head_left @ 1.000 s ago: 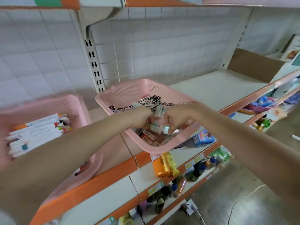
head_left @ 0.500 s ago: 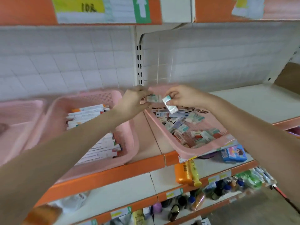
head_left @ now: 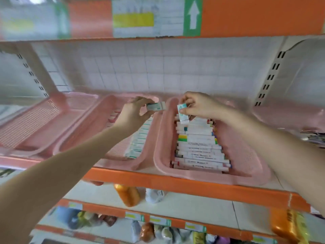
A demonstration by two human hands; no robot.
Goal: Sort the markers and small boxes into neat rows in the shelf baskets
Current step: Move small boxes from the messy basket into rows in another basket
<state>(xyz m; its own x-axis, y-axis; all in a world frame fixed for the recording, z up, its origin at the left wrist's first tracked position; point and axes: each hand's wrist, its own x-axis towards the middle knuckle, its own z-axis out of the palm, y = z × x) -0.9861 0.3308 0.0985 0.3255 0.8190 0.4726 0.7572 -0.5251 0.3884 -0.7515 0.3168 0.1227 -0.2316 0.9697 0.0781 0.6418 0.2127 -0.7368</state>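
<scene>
Shelf [head_left: 175,184] with orange front edge, carrying three pink baskets side by side. Tiled white wall [head_left: 140,71] behind baskets. Left basket [head_left: 31,124]: mesh floor in view. Middle basket [head_left: 98,117]: row of small boxes [head_left: 137,143] along its right wall, running near to far. Right basket [head_left: 246,155]: markers [head_left: 200,147] laid crosswise, stacked in a neat row from near rim to far end. Left hand [head_left: 133,115]: above far end of middle basket, thumb and fingers curled, pinching a white-and-teal box [head_left: 156,106] held level, clear of the row below. Right hand [head_left: 198,104]: above far end of right basket, fingers curled, pinching a second white-and-teal box [head_left: 182,115] held upright, just above the farthest markers; contact with them not determinable. Held boxes near each other, not touching. Orange bottle [head_left: 127,194] on lower shelf [head_left: 193,201], beneath middle basket.
</scene>
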